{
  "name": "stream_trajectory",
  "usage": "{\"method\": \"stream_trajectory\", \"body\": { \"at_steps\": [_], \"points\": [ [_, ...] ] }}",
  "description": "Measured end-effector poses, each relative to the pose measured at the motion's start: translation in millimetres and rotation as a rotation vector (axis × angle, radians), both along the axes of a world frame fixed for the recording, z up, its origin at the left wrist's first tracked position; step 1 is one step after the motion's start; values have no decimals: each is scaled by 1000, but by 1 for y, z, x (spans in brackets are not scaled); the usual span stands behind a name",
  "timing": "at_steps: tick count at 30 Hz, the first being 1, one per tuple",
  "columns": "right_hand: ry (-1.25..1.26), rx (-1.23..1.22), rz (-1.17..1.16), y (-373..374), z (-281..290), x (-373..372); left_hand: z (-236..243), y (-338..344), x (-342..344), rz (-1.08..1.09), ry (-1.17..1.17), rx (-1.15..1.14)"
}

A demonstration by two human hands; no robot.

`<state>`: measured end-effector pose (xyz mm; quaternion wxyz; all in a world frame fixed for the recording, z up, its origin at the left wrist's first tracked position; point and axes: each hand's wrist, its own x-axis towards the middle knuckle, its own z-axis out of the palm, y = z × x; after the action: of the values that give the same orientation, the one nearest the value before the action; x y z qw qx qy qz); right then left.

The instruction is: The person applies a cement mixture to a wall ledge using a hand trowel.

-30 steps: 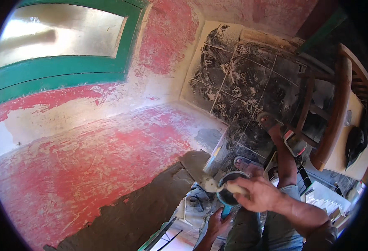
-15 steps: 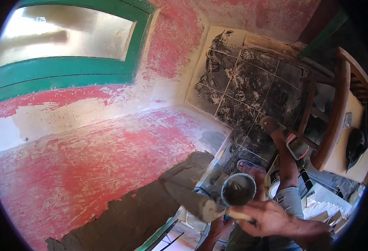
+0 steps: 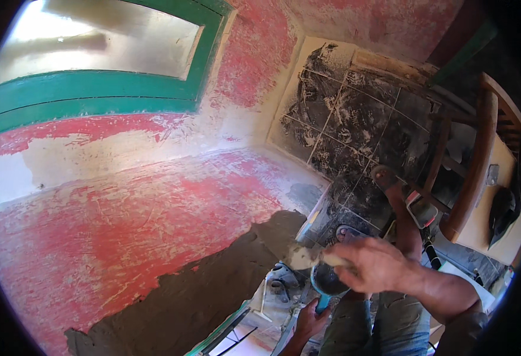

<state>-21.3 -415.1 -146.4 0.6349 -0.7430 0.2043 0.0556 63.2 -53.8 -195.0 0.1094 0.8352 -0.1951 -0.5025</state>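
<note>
My right hand is closed around the handle of a small trowel, whose mortar-smeared blade points left toward the edge of a wet grey-brown mortar patch on the red wall. Just below it, my left hand grips the teal handle of a dark round mortar pan. My right hand partly covers the pan.
A green window frame runs along the upper left. Dark, dusty floor tiles lie at the upper right, with a wooden chair beside them. My leg and sandalled foot stand on the tiles. Green metal bars show below.
My right hand has come up from under the pan and carried the loaded trowel left toward the mortar patch. The pan has dropped lower, beneath that hand.
</note>
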Motion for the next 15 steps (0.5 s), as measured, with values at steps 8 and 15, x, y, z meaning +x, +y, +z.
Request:
{"method": "stream_trajectory", "body": {
  "at_steps": [8, 15],
  "points": [
    [-154, 23, 4, 13, 81, -15, 12, 16, -8, -95, -47, -304],
    [-132, 211, -264, 8, 85, -31, 52, 0, -14, 23, -62, -73]
  ]
}}
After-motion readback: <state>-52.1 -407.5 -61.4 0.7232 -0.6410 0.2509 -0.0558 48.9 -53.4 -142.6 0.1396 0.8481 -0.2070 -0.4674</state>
